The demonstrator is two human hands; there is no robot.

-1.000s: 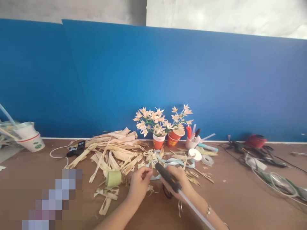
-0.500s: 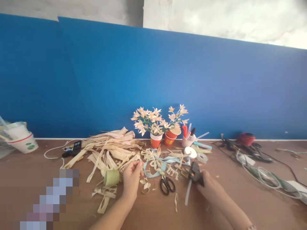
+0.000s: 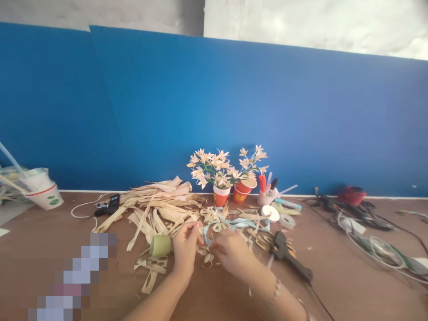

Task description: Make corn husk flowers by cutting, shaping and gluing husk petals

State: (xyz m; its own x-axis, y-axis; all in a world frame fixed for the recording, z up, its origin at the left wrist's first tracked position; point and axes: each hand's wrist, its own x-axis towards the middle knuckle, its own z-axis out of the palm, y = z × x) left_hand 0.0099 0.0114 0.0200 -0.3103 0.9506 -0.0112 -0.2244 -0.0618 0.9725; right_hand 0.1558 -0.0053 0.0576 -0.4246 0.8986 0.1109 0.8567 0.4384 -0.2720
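Note:
My left hand (image 3: pixel 186 252) is closed in a pinch, fingertips raised. Whatever small pale bit sits between thumb and finger is too tiny to name. Close by on its right, my right hand (image 3: pixel 234 252) has its fingers bent together and pointing toward the left one; what they hold, if anything, is hidden. A black glue gun (image 3: pixel 288 257) lies on the table to the right of my right hand, its glue stick partly behind my wrist. Pale blue ribbon (image 3: pixel 247 223) and scraps of dry husk lie just beyond my fingers. A green roll (image 3: pixel 160 246) rests beside my left hand.
Dry corn husks (image 3: pixel 167 209) are heaped at the back left. Paper cups (image 3: pixel 221 196) with pale flowers stand by the blue partition (image 3: pixel 150 111). A pen cup (image 3: pixel 264 199) and tape roll (image 3: pixel 286 221) are right of them. Cables (image 3: pixel 364 240) sprawl at right.
My right hand carried the glue gun right, let go of it on the table and came back beside my left hand. The scissors seen half a second ago are now covered. My left hand stays pinched.

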